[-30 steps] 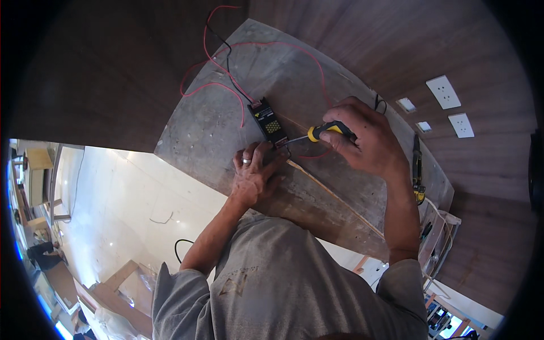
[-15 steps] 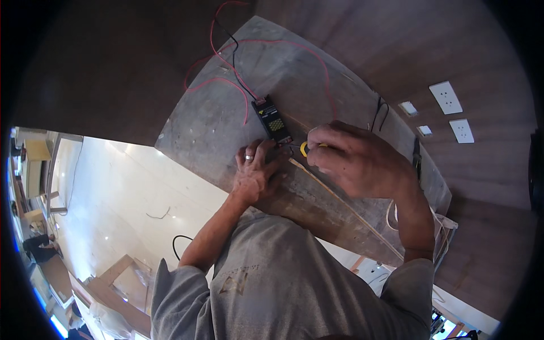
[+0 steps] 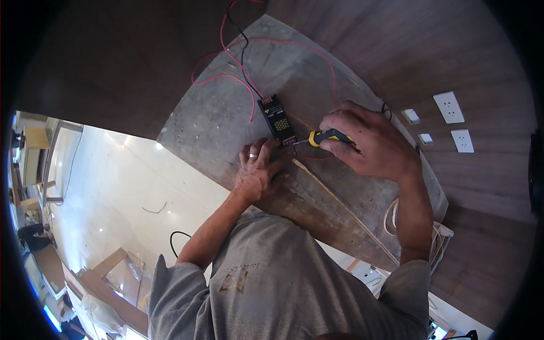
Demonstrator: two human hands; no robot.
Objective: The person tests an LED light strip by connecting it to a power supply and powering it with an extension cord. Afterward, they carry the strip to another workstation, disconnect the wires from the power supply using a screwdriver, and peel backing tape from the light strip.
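A small black box-shaped electrical unit (image 3: 277, 120) lies on a worn grey wooden board (image 3: 226, 107), with red wires (image 3: 238, 79) and a black wire running off its far end. My right hand (image 3: 371, 141) grips a yellow-and-black screwdriver (image 3: 326, 137) whose tip points at the unit's near end. My left hand (image 3: 258, 170), a ring on one finger, presses flat on the board just below the unit, fingertips at its near end by the screwdriver tip.
Dark wood-panelled wall surrounds the board, with white wall sockets (image 3: 449, 107) and small white switches (image 3: 411, 116) at right. A thin wooden strip (image 3: 340, 207) runs diagonally along the board. White cable loops (image 3: 391, 215) hang at the board's right edge. Pale floor lies below left.
My right hand has shifted back to the right so the screwdriver handle shows again, its tip at the unit's near end. My left hand has stayed in place.
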